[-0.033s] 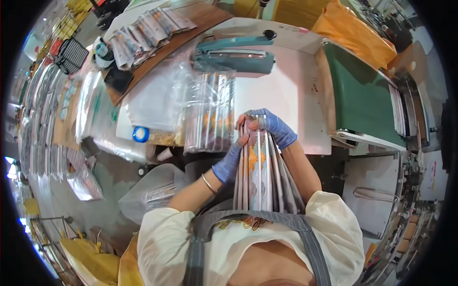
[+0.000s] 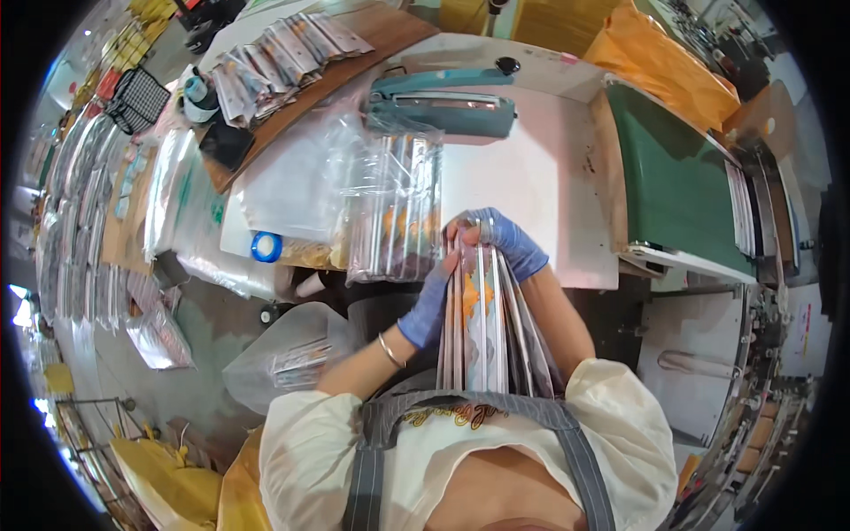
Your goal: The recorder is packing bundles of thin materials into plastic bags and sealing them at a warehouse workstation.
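A bundle of long flat packs (image 2: 482, 310) with silvery edges and orange-and-grey print stands against my apron, fanned out toward me. Around its far top end wraps my right hand (image 2: 508, 243), closed, in a blue fingerless glove. My left hand (image 2: 432, 296), gloved alike, grips the bundle's left side near the top, thumb against the packs; its other fingers are partly hidden. Just beyond, to the left on the table, a clear plastic bag (image 2: 390, 208) holds several similar packs.
A teal bag sealer (image 2: 443, 106) sits at the table's back. More packs (image 2: 283, 57) lie on a brown board (image 2: 390, 35) at the far left, near a tape roll (image 2: 266, 247) and clear plastic bags (image 2: 288, 195). A green panel (image 2: 677, 168) borders the right side.
The view has shifted slightly, so the table appears a little further right. My left wrist sits slightly lower. Both hands keep their hold on the bundle.
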{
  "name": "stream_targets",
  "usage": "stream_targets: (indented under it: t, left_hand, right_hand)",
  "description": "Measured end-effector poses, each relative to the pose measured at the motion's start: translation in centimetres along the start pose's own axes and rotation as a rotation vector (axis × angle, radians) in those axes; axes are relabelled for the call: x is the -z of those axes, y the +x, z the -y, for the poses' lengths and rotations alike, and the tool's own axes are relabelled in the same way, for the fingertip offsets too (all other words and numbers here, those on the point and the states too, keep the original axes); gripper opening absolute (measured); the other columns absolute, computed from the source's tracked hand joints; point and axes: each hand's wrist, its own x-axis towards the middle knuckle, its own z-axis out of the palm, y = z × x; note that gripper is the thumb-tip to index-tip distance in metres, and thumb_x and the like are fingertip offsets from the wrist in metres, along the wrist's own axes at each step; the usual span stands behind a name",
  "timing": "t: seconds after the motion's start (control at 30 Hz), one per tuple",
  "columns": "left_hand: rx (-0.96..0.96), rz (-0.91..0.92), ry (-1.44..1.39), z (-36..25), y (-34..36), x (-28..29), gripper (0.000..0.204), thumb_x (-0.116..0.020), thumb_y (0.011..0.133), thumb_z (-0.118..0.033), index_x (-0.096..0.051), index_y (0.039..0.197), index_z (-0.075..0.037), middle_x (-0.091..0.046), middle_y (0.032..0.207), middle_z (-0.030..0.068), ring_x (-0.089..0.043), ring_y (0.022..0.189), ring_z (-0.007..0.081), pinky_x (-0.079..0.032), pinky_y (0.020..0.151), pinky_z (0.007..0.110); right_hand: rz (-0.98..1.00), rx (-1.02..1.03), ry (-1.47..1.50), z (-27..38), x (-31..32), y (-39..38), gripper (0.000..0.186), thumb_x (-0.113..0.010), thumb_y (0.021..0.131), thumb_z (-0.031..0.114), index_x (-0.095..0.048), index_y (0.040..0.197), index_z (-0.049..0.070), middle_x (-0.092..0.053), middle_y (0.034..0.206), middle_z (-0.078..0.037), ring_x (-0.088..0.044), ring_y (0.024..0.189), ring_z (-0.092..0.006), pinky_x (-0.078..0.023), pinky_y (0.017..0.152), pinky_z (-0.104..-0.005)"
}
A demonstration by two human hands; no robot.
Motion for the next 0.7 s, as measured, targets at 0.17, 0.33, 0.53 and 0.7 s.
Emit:
stream_targets:
  t: [0.17,0.33,0.53,0.7]
  left_hand:
    - [-1.418,-1.220,1.815,-7.9,0.9,4.0,0.026,-0.056,0.082,-0.020,-0.053,0.102,-0.004,-0.055,0.106,0.0122,-0.055,0.089,0.0271,-0.045,0.079,0.032]
    - [-0.609,-0.737,1.861,-12.1,1.8,13.0,0.038,-0.049,0.083,-0.015,-0.047,0.120,-0.008,-0.041,0.128,0.0174,-0.056,0.083,0.0360,-0.047,0.073,0.038]
    - [-1.223,-0.323,2.037,-4.8,-5.8,8.4,0.061,-0.050,0.073,0.002,-0.038,0.131,-0.013,-0.043,0.130,0.0085,-0.055,0.055,0.0257,-0.047,0.051,0.032]
    - [-1.209,-0.035,1.970,-1.9,-4.3,6.5,0.055,-0.050,0.074,0.000,-0.045,0.127,-0.016,-0.044,0.129,0.0128,-0.059,0.070,0.0244,-0.048,0.054,0.031]
  right_hand:
    - [0.058,-0.096,0.165,-1.8,-1.2,1.4,0.025,-0.060,0.068,0.015,-0.064,0.084,-0.003,-0.063,0.081,-0.009,-0.058,0.078,-0.0146,-0.045,0.073,-0.0248]
    - [0.079,-0.206,0.154,-2.7,-6.7,5.1,0.030,-0.063,0.073,0.015,-0.062,0.099,-0.001,-0.063,0.084,-0.008,-0.057,0.081,-0.0133,-0.045,0.077,-0.0247]
    - [0.064,-0.017,0.222,-8.2,-5.9,7.3,0.027,-0.058,0.082,0.017,-0.057,0.103,0.000,-0.060,0.091,-0.005,-0.056,0.084,-0.0128,-0.045,0.077,-0.0243]
    - [-0.103,0.313,-0.047,-8.6,-2.6,-1.9,0.049,-0.053,0.086,0.024,-0.035,0.125,0.001,-0.044,0.122,-0.013,-0.047,0.108,-0.0184,-0.039,0.093,-0.0328]
